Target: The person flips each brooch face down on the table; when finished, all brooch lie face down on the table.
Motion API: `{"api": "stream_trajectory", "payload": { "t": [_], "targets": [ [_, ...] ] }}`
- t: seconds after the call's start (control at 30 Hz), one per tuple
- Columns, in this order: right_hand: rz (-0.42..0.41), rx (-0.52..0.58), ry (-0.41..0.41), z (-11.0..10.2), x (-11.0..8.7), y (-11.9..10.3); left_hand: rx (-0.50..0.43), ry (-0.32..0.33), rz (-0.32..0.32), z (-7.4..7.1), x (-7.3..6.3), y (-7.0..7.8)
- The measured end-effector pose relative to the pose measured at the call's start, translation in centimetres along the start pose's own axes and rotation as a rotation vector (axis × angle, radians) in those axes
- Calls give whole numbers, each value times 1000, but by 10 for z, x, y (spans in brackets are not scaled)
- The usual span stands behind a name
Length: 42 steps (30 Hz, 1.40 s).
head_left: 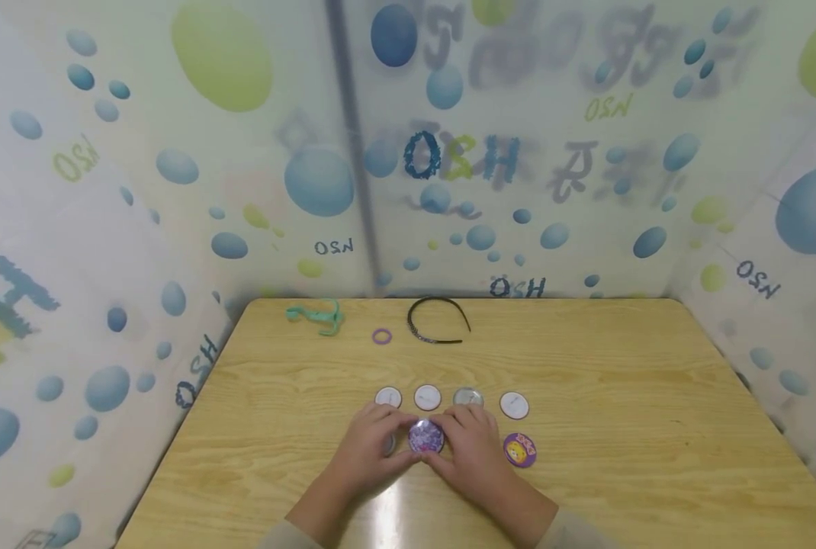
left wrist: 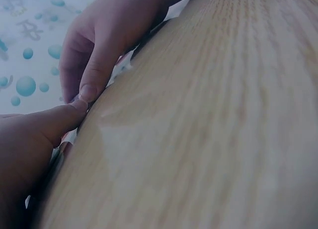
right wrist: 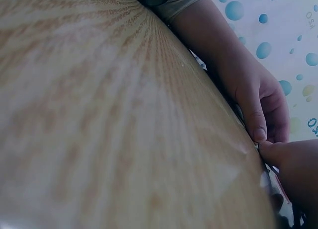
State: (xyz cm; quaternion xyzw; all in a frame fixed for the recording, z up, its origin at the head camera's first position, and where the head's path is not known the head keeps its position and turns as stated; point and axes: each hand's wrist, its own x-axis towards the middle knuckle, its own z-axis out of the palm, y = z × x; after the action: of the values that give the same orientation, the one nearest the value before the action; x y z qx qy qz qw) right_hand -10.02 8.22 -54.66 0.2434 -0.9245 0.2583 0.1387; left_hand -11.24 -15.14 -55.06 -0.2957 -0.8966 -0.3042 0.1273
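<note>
Both hands meet at a round purple pin badge [head_left: 425,437] with a glossy, patterned face. My left hand [head_left: 370,450] holds its left edge between thumb and fingers. From the other side my right hand [head_left: 473,457] grips the right edge, and the two thumb tips come together at the near rim. In the left wrist view the thumbs of the left hand [left wrist: 30,144] and right hand [left wrist: 102,40] touch low over the wood. A greyish round badge [head_left: 390,444] is partly hidden beneath the left hand. To the right lies a purple badge with a yellow cartoon figure [head_left: 520,451].
Beyond the hands, several round badges lie back-up in a row, including a white one [head_left: 427,397] and a silvery one [head_left: 468,396]. Farther back on the wooden table [head_left: 621,366] are a green clip-like object [head_left: 319,315], a purple ring [head_left: 382,336] and a black headband [head_left: 415,328].
</note>
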Motion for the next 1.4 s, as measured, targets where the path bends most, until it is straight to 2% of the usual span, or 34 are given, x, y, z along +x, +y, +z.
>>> {"api": "stream_trajectory", "payload": {
  "t": [0.1, 0.4, 0.57, 0.8, 0.97, 1.17, 1.4],
  "targets": [
    [12, 16, -11, -1, 0, -1, -1, 11, 2, 0, 0, 1],
    [28, 33, -24, -1, 0, -2, -18, 76, 61, 2, 0, -2],
    [16, 32, -11, -1, 0, -2, -29, 67, 45, 2, -1, -1],
    [-2, 0, -12, 0, -1, 0, -33, 30, -10, 1, -1, -1],
    [-4, -8, -14, 0, -1, 0, -32, 23, -18, 0, 0, 0],
    [-17, -2, 27, -2, 0, 0, -34, 15, -29, -2, 0, 1],
    [-20, -2, 39, -4, 1, 0, -41, 37, -7, -1, 0, 1]
  ]
}}
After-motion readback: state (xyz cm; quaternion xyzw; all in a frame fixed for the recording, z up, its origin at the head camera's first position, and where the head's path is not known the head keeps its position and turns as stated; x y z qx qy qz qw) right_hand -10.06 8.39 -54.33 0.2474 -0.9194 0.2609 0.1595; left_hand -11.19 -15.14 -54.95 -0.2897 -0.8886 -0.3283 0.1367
